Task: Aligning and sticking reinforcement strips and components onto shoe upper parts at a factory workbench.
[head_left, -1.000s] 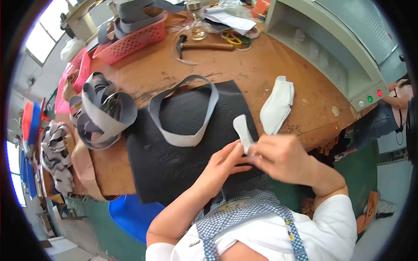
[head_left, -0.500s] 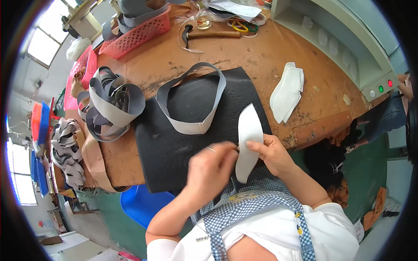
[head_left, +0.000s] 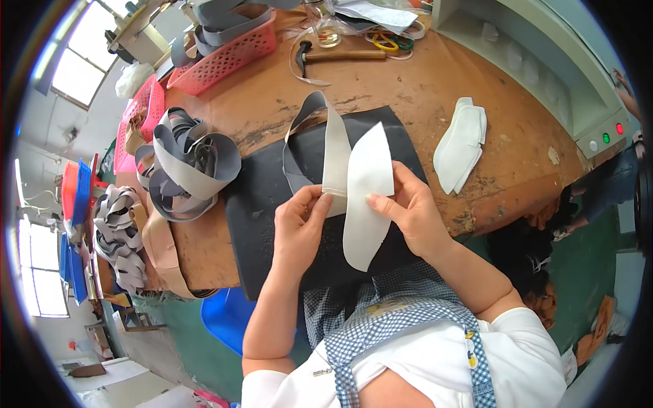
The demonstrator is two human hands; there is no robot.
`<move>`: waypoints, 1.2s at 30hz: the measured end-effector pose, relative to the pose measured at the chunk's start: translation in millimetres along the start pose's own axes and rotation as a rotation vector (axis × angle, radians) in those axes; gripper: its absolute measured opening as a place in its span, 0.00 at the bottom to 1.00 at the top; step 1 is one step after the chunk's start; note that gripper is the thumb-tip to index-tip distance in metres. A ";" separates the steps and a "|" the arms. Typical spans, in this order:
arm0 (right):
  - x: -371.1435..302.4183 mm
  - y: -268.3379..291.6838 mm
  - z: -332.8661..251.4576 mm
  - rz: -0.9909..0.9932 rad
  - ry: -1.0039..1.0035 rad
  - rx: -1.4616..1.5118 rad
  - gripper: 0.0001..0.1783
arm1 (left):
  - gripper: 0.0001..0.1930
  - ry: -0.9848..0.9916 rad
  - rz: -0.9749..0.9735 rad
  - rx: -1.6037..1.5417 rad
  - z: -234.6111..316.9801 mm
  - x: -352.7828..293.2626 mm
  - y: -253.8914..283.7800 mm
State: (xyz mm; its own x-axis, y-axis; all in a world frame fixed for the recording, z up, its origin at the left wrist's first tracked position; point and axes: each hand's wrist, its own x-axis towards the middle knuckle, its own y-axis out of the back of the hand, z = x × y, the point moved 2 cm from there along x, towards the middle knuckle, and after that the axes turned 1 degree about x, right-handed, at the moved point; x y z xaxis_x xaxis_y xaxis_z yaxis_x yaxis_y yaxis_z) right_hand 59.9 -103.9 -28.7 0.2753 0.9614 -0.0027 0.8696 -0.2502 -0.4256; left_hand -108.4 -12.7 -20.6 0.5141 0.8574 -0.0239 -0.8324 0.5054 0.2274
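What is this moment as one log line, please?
left hand: pinches grey fabric-like loop | right hand: holds white leaf-shaped piece | beneath: black rectangular mat

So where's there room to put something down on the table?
Bare table shows between the white pieces and the box, and between the hammer and the mat. It's crowded on the left: piled straps and baskets.

Both hands [head_left: 298, 221] [head_left: 413, 211] in thumb-and-finger pinches
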 end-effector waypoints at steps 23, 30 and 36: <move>3.2 -15.7 10.1 0.034 0.105 -0.271 0.19 | 0.15 0.052 -0.076 -0.110 -1.9 -9.9 -1.1; 3.8 -20.2 11.7 0.051 0.167 -0.357 0.19 | 0.14 0.105 -0.063 -0.158 6.8 -15.1 -0.7; 12.9 -13.2 -1.4 0.008 0.001 -0.548 0.10 | 0.13 0.185 -0.046 -0.200 0.1 -21.9 5.5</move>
State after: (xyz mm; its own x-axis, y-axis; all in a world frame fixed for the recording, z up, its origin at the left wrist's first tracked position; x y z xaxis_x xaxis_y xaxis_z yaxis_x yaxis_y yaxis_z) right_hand 52.6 -88.3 -21.8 0.2832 0.9591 -0.0028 0.9536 -0.2813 0.1078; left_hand -124.3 -28.8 -18.8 0.5213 0.8267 -0.2115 -0.8426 0.5379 0.0258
